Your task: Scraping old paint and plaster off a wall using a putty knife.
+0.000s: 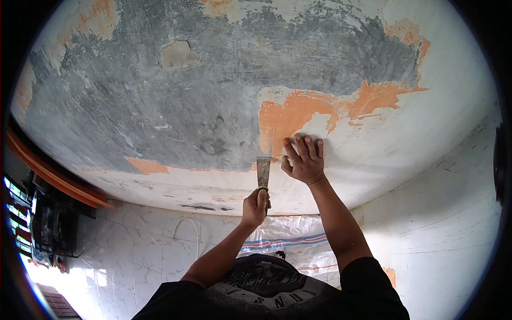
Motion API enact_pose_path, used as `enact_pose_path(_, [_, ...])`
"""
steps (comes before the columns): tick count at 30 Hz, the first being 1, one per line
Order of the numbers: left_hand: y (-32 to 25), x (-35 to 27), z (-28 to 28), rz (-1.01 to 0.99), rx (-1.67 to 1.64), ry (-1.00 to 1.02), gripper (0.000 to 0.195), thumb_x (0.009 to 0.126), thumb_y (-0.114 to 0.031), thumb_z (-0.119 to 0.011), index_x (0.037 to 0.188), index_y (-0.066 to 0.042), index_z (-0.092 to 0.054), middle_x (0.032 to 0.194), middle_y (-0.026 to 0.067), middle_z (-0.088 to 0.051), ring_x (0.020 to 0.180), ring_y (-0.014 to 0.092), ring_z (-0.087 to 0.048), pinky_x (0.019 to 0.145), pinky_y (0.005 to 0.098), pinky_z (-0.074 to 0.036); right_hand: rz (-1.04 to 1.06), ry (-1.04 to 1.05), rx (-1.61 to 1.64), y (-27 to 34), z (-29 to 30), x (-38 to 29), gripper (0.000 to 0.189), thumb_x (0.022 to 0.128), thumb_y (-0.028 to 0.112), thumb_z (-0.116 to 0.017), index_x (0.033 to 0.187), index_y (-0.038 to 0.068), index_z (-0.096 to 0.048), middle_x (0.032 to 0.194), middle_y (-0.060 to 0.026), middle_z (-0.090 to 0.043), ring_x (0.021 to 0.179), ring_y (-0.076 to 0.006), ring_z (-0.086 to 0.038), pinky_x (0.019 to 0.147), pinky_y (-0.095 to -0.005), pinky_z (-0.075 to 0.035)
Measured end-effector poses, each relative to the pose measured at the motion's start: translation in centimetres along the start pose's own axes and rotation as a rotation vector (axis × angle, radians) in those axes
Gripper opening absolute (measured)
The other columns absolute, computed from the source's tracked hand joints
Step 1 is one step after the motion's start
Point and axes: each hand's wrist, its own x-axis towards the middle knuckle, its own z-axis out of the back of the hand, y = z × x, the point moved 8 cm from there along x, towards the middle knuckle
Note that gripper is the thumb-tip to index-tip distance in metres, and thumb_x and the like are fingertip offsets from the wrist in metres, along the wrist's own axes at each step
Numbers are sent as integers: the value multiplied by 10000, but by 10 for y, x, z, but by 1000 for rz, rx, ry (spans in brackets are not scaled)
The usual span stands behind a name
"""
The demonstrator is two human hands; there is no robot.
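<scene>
My left hand (256, 207) grips the handle of a putty knife (263, 171), its worn metal blade pointing up the wall. The blade's edge is at the lower border of an orange paint patch (292, 111), close to bare grey plaster (192, 104). Spread fingers of my right hand (307, 160) rest on the white painted wall (360, 160), just right of the blade, with the fingertips near the ragged edge of the orange. Nothing shows in that hand. White paint also runs in a band along the wall's foot, with dark marks on it.
A white woven plastic sheet (288, 236) with blue and red stripes lies on the tiled floor (136, 240) below the wall. A thin white cable (188, 220) loops across the tiles. An orange edge (56, 172) and a dark cabinet-like object (56, 224) stand at left. Another wall (432, 216) adjoins at right.
</scene>
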Motion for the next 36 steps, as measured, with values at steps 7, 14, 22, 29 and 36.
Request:
enact_pose_path(7, [-73, 16, -7, -102, -206, -14, 371, 1033, -321, -417, 885, -7, -549, 608, 18, -525, 534, 87, -502, 504, 251, -398, 1, -7, -7, -3, 3, -2, 563, 867, 392, -495, 1395, 196, -501, 1510, -107, -343, 1452, -313, -185, 1168, -550, -90])
enact_pose_path(14, [4, -1, -1, -17, -27, -15, 402, 1034, -339, -400, 854, -8, -540, 624, 35, -543, 546, 96, -514, 519, 260, -412, 0, 5, -15, -1, 2, 2, 547, 869, 401, -494, 1377, 199, -521, 1508, -105, -347, 1446, -313, -198, 1168, -547, -92])
enact_pose_path(22, [-64, 16, -6, -86, -168, -26, 366, 1033, -311, -417, 902, 1, -556, 657, 22, -547, 552, 95, -512, 522, 267, -423, 5, -23, -23, -4, 5, 1, 555, 871, 404, -487, 1380, 185, -519, 1504, -108, -352, 1446, -315, -197, 1168, -545, -106])
enact_pose_path(29, [14, -4, -1, 24, -41, -23, 403, 1030, -343, -412, 867, -6, -559, 591, 27, -542, 517, 99, -507, 500, 269, -407, 2, 9, -15, -1, 0, -2, 574, 869, 405, -488, 1399, 185, -497, 1508, -111, -346, 1449, -317, -190, 1167, -549, -95])
enact_pose_path(36, [-72, 21, -3, -104, -130, -52, 381, 1034, -323, -404, 863, -17, -552, 596, 22, -544, 518, 91, -506, 495, 261, -402, 6, -3, -7, -2, 2, -3, 562, 873, 399, -493, 1391, 182, -506, 1508, -112, -346, 1447, -316, -198, 1169, -541, -95])
